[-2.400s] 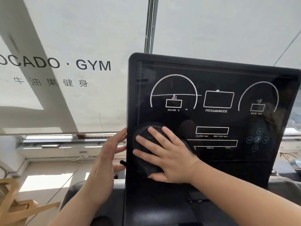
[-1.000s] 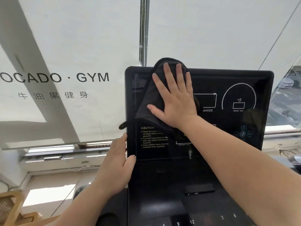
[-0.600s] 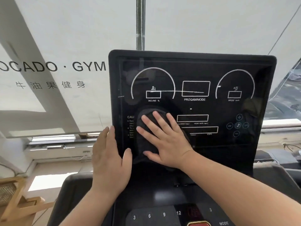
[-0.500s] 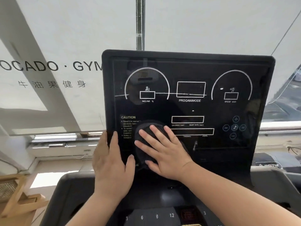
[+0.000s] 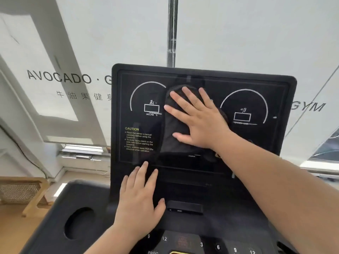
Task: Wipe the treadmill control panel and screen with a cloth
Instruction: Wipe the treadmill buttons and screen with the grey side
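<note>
The treadmill's black screen point(image 5: 256, 85) stands upright in front of me, with white dial outlines and a yellow CAUTION notice at its lower left. A black cloth point(image 5: 174, 129) lies flat against the screen's middle. My right hand point(image 5: 198, 120) presses on the cloth with fingers spread and straight, covering the centre display. My left hand point(image 5: 141, 200) rests flat with straight fingers on the dark panel below the screen. The control panel point(image 5: 201, 244) with numbered buttons shows at the bottom edge.
A round cup holder point(image 5: 78, 223) sits in the console's left wing. A small black slot piece point(image 5: 184, 207) lies right of my left hand. Behind the screen hang white blinds with gym lettering and a metal pole point(image 5: 172, 32). A wooden stool point(image 5: 23, 191) stands at the lower left.
My right hand slid the cloth up from the screen's lower left to its upper middle. My left hand dropped from the screen's left edge to the panel below it.
</note>
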A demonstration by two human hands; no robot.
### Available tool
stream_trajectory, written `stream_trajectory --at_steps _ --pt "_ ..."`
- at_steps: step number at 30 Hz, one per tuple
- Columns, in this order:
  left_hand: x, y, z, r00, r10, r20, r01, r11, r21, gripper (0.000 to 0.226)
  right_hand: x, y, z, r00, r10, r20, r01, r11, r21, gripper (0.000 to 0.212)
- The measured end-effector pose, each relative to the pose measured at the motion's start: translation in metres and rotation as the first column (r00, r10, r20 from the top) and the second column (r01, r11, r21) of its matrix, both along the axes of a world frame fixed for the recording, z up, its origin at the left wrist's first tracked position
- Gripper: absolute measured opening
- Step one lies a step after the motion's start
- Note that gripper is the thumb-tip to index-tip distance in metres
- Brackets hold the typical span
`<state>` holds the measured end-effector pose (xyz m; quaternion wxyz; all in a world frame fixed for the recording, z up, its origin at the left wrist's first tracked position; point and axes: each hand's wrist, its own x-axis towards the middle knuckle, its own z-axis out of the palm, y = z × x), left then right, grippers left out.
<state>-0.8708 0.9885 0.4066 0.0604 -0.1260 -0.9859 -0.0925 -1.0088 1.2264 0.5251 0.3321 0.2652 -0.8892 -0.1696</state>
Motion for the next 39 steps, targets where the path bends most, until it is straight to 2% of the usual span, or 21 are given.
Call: stream_trajectory --at_steps 3,6,10,13,16,20,25,31,33,39 --pt "0.006 0.007 0.000 0.998 0.009 0.060 -0.007 0.999 -0.045 0.085 -0.014 0.011 0.039 0.997 -0.068 0.027 0.069 0.996 -0.058 0.082" --pt "0.006 0.006 0.004 0.994 0.037 0.103 -0.039 0.999 0.026 0.089 -0.010 0.006 0.036 0.994 -0.112 0.018 0.113 0.990 -0.089 0.085" --pt "-0.002 -0.001 0.005 0.995 0.096 0.024 -0.098 0.989 0.112 0.082 0.015 -0.001 -0.017 0.999 -0.036 0.031 0.037 0.999 -0.010 0.088" --pt "-0.006 -0.006 -0.003 0.995 0.097 0.018 -0.099 0.991 0.090 0.080 0.041 0.009 -0.066 0.996 0.040 0.075 -0.045 0.997 0.065 0.087" --pt "-0.005 -0.006 -0.010 0.995 0.096 -0.002 -0.095 0.994 0.062 0.079 0.070 0.029 -0.106 0.993 0.082 0.089 -0.088 0.993 0.073 0.077" --pt "0.000 -0.001 -0.019 0.994 0.089 -0.067 -0.083 0.992 0.097 0.073 0.099 0.064 -0.130 0.989 0.063 0.136 -0.075 0.994 0.082 0.066" --pt "0.007 0.005 -0.032 0.995 0.066 -0.074 -0.060 0.994 0.092 0.074 0.133 0.085 -0.156 0.976 0.017 0.217 -0.024 0.999 0.026 0.062" --pt "0.011 0.004 -0.029 0.994 0.089 -0.059 -0.079 0.986 0.145 0.076 0.143 0.061 -0.154 0.953 -0.016 0.302 0.020 1.000 -0.010 0.064" --pt "0.013 0.002 -0.026 0.993 0.109 -0.049 -0.099 0.980 0.171 0.078 0.135 0.038 -0.149 0.946 0.004 0.324 -0.006 1.000 0.006 0.064" --pt "0.016 0.001 -0.020 0.996 0.081 -0.038 -0.077 0.991 0.109 0.081 0.099 -0.035 -0.140 0.936 0.105 0.337 -0.117 0.993 0.015 0.065"
